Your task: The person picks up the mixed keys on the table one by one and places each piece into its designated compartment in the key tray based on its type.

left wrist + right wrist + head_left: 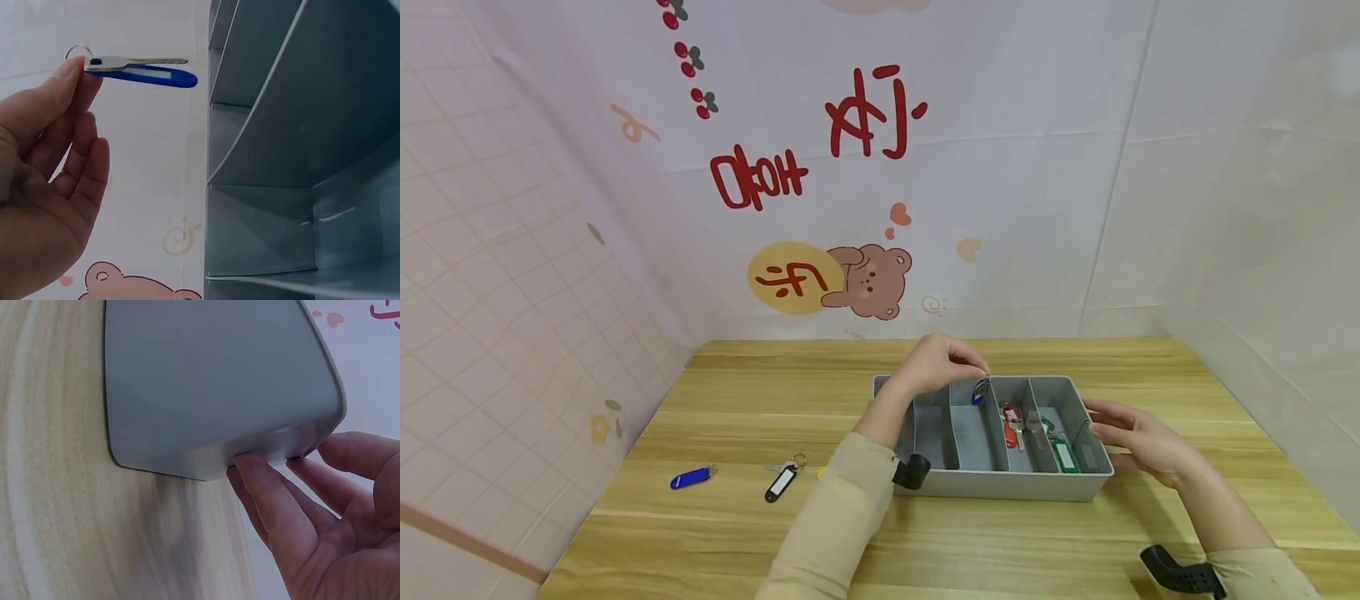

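On the counter (752, 542), between its middle and its right edge, stands a grey tray (1000, 485) with five compartments: red-tagged keys (1012, 427) lie in the second from the right, green tags (1063, 456) in the rightmost. Toward the counter's left edge lie a loose blue tag (691, 477) and, to its right, a black tag (782, 482) with a key. The left sleeve (842, 492) mostly hides a yellow thing (822, 472), and that arm covers much of the tray's leftmost compartment. The left hand (942, 364) pinches the ring of a blue-tagged key (140, 74) above the middle compartment, wrist bent; the right hand (1138, 437), fingers fairly straight and spread, touches the tray's right end.
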`<state>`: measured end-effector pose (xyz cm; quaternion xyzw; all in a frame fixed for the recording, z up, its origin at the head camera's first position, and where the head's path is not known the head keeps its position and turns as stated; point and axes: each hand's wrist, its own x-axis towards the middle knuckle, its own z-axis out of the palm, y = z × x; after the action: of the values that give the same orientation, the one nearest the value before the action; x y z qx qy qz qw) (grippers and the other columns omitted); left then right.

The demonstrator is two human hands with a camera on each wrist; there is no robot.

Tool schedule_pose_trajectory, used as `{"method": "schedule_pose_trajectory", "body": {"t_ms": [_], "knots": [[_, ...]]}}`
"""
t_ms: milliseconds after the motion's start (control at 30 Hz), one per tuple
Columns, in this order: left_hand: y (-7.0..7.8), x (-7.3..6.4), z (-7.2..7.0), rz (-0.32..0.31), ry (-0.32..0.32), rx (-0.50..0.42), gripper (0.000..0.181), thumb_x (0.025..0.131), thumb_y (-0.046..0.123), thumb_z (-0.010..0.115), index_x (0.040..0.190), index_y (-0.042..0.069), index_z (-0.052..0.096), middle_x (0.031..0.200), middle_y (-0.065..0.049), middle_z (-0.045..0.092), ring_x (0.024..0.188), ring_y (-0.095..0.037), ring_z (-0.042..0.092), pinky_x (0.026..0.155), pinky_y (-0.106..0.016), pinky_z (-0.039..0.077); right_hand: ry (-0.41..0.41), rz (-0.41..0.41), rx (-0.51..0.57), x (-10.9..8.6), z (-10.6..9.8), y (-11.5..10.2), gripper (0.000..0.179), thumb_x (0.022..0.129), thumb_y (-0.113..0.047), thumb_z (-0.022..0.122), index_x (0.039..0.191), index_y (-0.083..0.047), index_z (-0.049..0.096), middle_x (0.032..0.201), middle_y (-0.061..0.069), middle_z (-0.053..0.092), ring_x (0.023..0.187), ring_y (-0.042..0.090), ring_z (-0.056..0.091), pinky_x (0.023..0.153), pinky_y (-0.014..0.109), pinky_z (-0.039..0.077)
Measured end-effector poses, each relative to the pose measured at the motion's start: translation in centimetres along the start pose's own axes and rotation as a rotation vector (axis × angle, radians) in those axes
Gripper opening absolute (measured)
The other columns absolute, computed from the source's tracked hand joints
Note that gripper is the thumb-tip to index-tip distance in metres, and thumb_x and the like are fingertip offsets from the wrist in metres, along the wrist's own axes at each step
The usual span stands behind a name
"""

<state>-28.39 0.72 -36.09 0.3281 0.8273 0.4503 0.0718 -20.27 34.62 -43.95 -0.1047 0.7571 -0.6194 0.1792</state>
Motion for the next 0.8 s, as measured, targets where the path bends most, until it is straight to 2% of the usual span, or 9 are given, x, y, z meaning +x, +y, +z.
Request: {"method": "schedule_pose_trajectory", "body": {"t_ms": [367,533,800], "knots": [[-0.8,0.8,-0.3,-0.048,-0.11,0.082,0.006,0.088,0.012,0.076,0.092,0.01,0.08,0.09,0.004,0.073,0.079,-0.003,0.064,0.074,-0.02,0.051,0.006,0.002,-0.006,-0.1,0.1,-0.1,0.065,0.104,-0.01,0.051,0.149,0.017,0.013,0.147,0.024,0.038,0.107,0.005,0.062,0.084,0.04,0.056],[-1.5,1.1,0.0,-0.062,-0.149,0.081,0.006,0.088,0.01,0.076,0.092,0.008,0.08,0.09,0.003,0.073,0.078,-0.004,0.064,0.074,-0.02,0.051,0.007,-0.001,-0.004,0.0,0.1,0.0,0.064,0.104,-0.01,0.051,0.149,0.017,0.013,0.147,0.025,0.038,0.107,0.005,0.062,0.083,0.041,0.056],[-2.2,1.4,0.1,-0.085,-0.176,0.119,0.006,0.088,0.011,0.076,0.092,0.008,0.08,0.088,0.004,0.073,0.077,-0.003,0.063,0.072,-0.019,0.05,-0.001,-0.009,0.017,-0.1,0.0,0.1,0.063,0.104,-0.009,0.05,0.149,0.017,0.015,0.142,0.013,0.046,0.108,0.007,0.062,0.084,0.041,0.056]]}}
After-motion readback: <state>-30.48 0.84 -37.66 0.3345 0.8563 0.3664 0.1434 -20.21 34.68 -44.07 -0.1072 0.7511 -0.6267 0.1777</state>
